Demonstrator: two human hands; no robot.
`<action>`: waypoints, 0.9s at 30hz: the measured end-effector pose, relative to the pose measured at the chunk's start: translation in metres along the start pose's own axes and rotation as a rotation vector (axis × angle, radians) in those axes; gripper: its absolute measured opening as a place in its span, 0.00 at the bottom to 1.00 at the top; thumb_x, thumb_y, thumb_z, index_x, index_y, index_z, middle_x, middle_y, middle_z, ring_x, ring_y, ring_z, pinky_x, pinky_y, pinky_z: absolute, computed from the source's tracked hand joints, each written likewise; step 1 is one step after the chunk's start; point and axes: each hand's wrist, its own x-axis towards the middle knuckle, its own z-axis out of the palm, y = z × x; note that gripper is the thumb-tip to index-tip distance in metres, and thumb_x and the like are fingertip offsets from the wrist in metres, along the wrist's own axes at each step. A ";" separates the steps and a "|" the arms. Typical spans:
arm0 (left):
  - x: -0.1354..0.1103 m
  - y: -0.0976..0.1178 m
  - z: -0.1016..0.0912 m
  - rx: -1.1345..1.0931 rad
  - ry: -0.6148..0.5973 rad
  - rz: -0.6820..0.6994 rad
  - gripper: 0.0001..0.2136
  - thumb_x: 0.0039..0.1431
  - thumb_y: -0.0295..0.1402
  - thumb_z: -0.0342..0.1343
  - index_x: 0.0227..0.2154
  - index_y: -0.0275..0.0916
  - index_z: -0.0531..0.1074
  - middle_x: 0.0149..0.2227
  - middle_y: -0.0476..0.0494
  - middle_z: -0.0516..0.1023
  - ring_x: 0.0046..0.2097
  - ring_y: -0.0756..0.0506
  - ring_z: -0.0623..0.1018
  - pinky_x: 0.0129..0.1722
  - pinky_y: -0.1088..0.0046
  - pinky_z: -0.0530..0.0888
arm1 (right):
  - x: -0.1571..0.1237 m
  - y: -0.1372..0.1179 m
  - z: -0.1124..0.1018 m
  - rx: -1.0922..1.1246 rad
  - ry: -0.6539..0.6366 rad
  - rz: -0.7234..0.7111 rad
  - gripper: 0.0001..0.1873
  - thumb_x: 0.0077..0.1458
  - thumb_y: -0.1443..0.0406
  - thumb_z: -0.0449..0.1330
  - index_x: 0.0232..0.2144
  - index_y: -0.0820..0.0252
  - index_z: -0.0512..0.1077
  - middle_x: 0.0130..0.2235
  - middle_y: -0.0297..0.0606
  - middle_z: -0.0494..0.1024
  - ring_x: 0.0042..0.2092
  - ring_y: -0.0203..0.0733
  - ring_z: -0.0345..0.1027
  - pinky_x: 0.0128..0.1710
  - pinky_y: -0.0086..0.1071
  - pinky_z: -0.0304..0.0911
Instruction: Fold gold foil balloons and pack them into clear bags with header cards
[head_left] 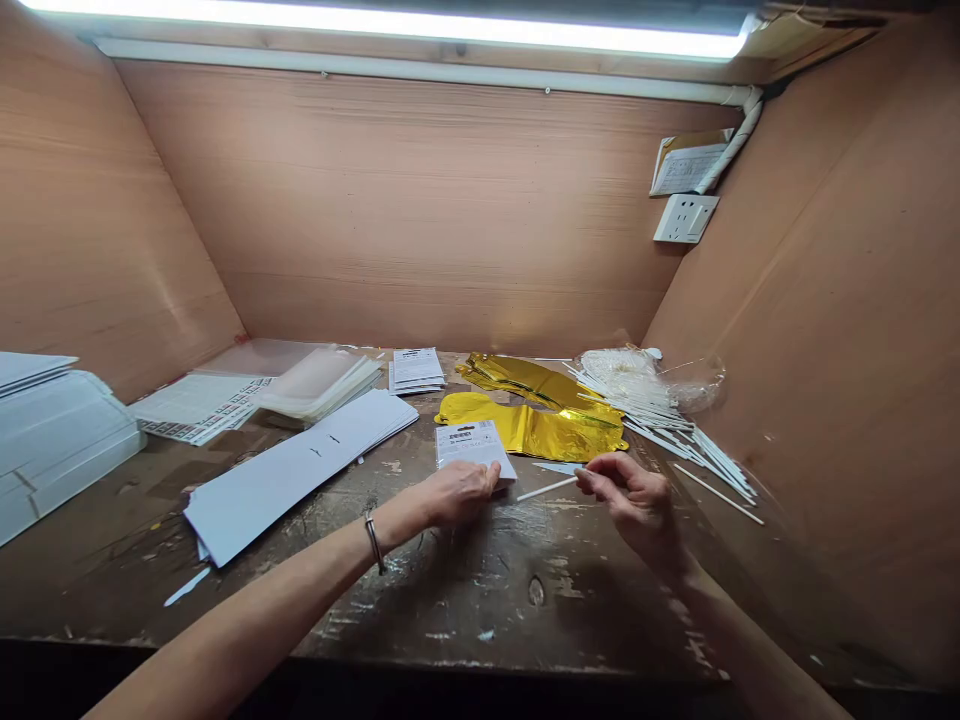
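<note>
My left hand (pixel 461 495) rests on the lower edge of a white printed card packet (pixel 472 447), holding it against the worn wooden workbench (pixel 525 600). My right hand (pixel 634 505) pinches a thin white plastic stick (pixel 547 488) between its fingers, with the stick pointing left towards the packet. Just behind the packet lies crumpled gold foil (pixel 532 425), probably a foil balloon. To the right, a heap of similar white sticks (pixel 660 415) fans out beside a clear plastic bag (pixel 637 380).
Long white sheets (pixel 300 472) lie left of my left hand. Behind them are clear plastic sleeves (pixel 321 385), printed sheets (pixel 199 408) and a small stack of cards (pixel 416 370). White boxes (pixel 52 450) stand at far left. Plywood walls enclose the bench, with a wall socket (pixel 685 218) at right.
</note>
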 end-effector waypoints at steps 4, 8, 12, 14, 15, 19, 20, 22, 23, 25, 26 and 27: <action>0.012 -0.011 -0.022 -0.028 0.024 -0.095 0.08 0.54 0.24 0.39 0.35 0.34 0.60 0.28 0.39 0.72 0.29 0.44 0.72 0.26 0.71 0.64 | 0.008 -0.013 -0.003 -0.011 0.133 -0.082 0.09 0.47 0.60 0.57 0.26 0.60 0.68 0.23 0.32 0.73 0.25 0.34 0.67 0.25 0.25 0.60; 0.020 -0.015 -0.035 -0.033 0.064 -0.095 0.09 0.55 0.26 0.38 0.32 0.35 0.63 0.29 0.39 0.72 0.29 0.46 0.72 0.26 0.73 0.64 | 0.019 -0.023 0.000 -0.135 0.245 -0.244 0.07 0.47 0.62 0.58 0.25 0.60 0.68 0.22 0.31 0.72 0.23 0.32 0.64 0.24 0.24 0.58; 0.023 -0.014 -0.036 -0.027 0.073 -0.107 0.09 0.54 0.26 0.38 0.32 0.35 0.63 0.28 0.40 0.72 0.29 0.46 0.72 0.25 0.73 0.65 | 0.023 -0.021 0.008 -0.270 0.257 -0.451 0.05 0.49 0.64 0.56 0.26 0.61 0.68 0.24 0.33 0.73 0.25 0.32 0.65 0.27 0.25 0.58; 0.023 -0.012 -0.035 -0.030 0.079 -0.106 0.09 0.55 0.26 0.38 0.33 0.34 0.63 0.28 0.39 0.72 0.29 0.45 0.72 0.26 0.72 0.65 | 0.023 -0.015 0.015 -0.361 0.179 -0.546 0.06 0.51 0.65 0.54 0.26 0.61 0.69 0.24 0.36 0.74 0.26 0.34 0.65 0.29 0.27 0.58; 0.023 -0.011 -0.034 -0.037 0.079 -0.099 0.09 0.55 0.26 0.38 0.33 0.34 0.63 0.28 0.39 0.73 0.29 0.44 0.73 0.26 0.71 0.66 | 0.022 -0.012 0.019 -0.411 0.111 -0.583 0.08 0.52 0.66 0.52 0.26 0.61 0.70 0.25 0.38 0.74 0.27 0.35 0.65 0.30 0.28 0.58; 0.022 -0.003 -0.029 -0.044 0.071 -0.072 0.07 0.54 0.25 0.40 0.32 0.34 0.63 0.30 0.37 0.72 0.31 0.43 0.73 0.29 0.69 0.67 | 0.023 0.003 0.040 -0.560 -0.176 -0.616 0.13 0.54 0.69 0.48 0.26 0.61 0.71 0.25 0.41 0.74 0.31 0.37 0.65 0.34 0.30 0.55; 0.022 -0.001 -0.026 -0.033 0.068 -0.072 0.07 0.53 0.24 0.40 0.33 0.33 0.63 0.30 0.36 0.72 0.31 0.42 0.73 0.29 0.68 0.67 | 0.023 0.006 0.044 -0.561 -0.206 -0.584 0.13 0.54 0.68 0.48 0.26 0.62 0.71 0.25 0.41 0.73 0.31 0.37 0.64 0.34 0.30 0.55; 0.021 0.002 -0.020 0.000 0.055 -0.069 0.08 0.52 0.23 0.41 0.34 0.31 0.62 0.30 0.35 0.71 0.31 0.41 0.73 0.29 0.67 0.68 | 0.025 0.010 0.050 -0.495 -0.239 -0.473 0.12 0.53 0.65 0.51 0.24 0.62 0.72 0.26 0.40 0.73 0.30 0.37 0.64 0.32 0.29 0.55; 0.021 0.004 -0.017 0.020 0.048 -0.062 0.08 0.52 0.22 0.41 0.34 0.30 0.62 0.31 0.34 0.71 0.31 0.41 0.73 0.29 0.66 0.68 | 0.026 0.012 0.051 -0.433 -0.251 -0.408 0.11 0.52 0.64 0.53 0.23 0.61 0.72 0.27 0.39 0.72 0.31 0.36 0.64 0.31 0.28 0.56; 0.020 0.006 -0.010 0.065 0.038 -0.041 0.09 0.51 0.20 0.40 0.34 0.29 0.63 0.31 0.33 0.71 0.31 0.41 0.72 0.29 0.66 0.68 | 0.028 0.014 0.051 -0.272 -0.278 -0.284 0.08 0.48 0.63 0.57 0.23 0.60 0.73 0.29 0.37 0.71 0.33 0.36 0.64 0.32 0.28 0.57; 0.019 0.007 -0.007 0.091 0.035 -0.029 0.09 0.50 0.20 0.40 0.34 0.28 0.63 0.30 0.32 0.70 0.31 0.41 0.72 0.28 0.66 0.68 | 0.029 0.016 0.051 -0.182 -0.294 -0.217 0.05 0.45 0.63 0.59 0.24 0.59 0.73 0.30 0.36 0.71 0.34 0.35 0.65 0.33 0.28 0.59; 0.019 0.008 -0.005 0.114 0.033 -0.021 0.10 0.50 0.20 0.40 0.34 0.28 0.63 0.30 0.32 0.70 0.31 0.41 0.72 0.28 0.66 0.68 | 0.030 0.018 0.051 -0.090 -0.313 -0.127 0.05 0.43 0.64 0.61 0.24 0.59 0.73 0.30 0.36 0.71 0.33 0.36 0.65 0.33 0.28 0.60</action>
